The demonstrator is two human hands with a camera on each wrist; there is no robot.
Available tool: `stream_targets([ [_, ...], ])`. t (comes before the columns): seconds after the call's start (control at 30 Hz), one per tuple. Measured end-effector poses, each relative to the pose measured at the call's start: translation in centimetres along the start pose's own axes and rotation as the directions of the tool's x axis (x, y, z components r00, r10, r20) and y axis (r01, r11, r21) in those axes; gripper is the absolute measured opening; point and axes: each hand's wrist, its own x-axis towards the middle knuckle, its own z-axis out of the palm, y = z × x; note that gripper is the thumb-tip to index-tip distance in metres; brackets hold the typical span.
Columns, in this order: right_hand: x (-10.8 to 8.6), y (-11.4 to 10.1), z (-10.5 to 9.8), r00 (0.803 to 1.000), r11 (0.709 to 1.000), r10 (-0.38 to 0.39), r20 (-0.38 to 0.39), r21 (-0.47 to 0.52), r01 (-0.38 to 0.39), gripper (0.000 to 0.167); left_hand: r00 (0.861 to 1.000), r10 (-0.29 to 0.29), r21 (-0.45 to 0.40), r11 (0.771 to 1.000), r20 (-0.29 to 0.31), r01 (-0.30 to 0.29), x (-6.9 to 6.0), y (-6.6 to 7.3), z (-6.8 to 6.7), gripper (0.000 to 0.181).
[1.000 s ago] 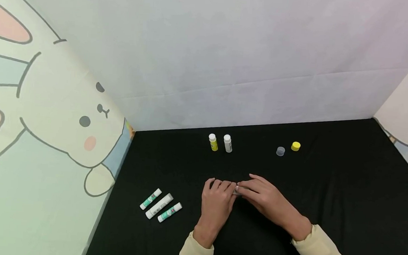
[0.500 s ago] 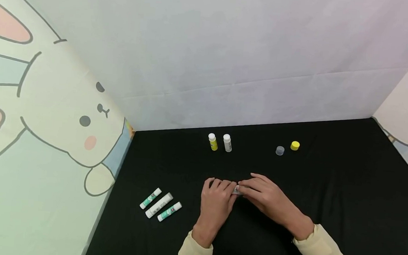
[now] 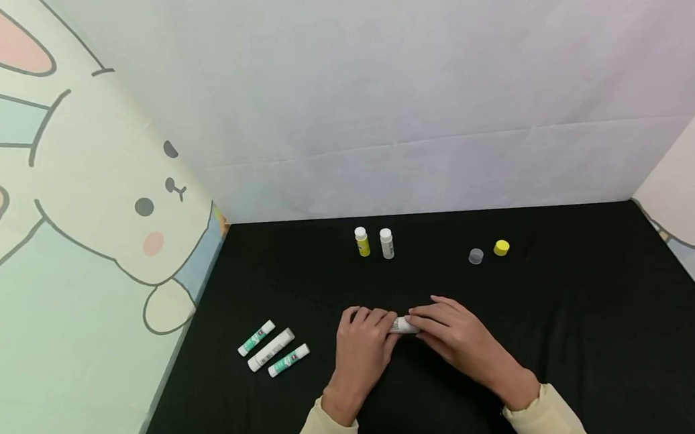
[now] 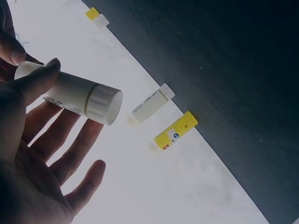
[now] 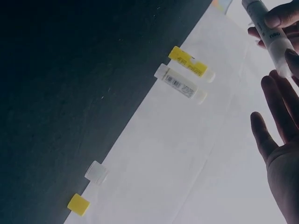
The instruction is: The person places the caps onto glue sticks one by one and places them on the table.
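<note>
Between my two hands a white glue stick (image 3: 404, 326) lies roughly level above the black table. My left hand (image 3: 362, 349) grips its left part, with the thumb over the tube (image 4: 70, 91) and the fingers beneath it in the left wrist view. On the other end, my right hand (image 3: 460, 336) pinches with thumb and fingers, its remaining fingers extended. The right wrist view shows printed lettering on the tube (image 5: 268, 32); part of it is hidden by fingers.
Behind the hands stand a yellow glue stick (image 3: 362, 243) and a white one (image 3: 387, 245), both white-topped. A clear cap (image 3: 476, 256) and a yellow cap (image 3: 501, 248) sit at back right. Two green-and-white glue sticks (image 3: 257, 338) (image 3: 289, 360) flank a larger white one (image 3: 271, 350) at left.
My left hand has shifted slightly left and my right hand slightly right. More of the white glue stick now shows between them. The other items stay put.
</note>
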Motion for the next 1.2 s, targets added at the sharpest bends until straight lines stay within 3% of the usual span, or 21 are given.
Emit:
stream_targets([
  [0.7, -0.9, 1.3, -1.3, 0.999, 0.998, 0.049, -0.013, -0.049, -0.049, 0.045, 0.993, -0.114, -0.03, 0.993, 0.015, 0.114, -1.7, -2.3, -0.1, 0.026],
  [1.2, -1.5, 2.3, -2.1, 0.996, 0.995, 0.08, -0.031, -0.051, -0.081, 0.048, 0.978, -0.21, -0.022, 0.977, -0.003, 0.21, -2.4, -5.2, -0.2, 0.025],
])
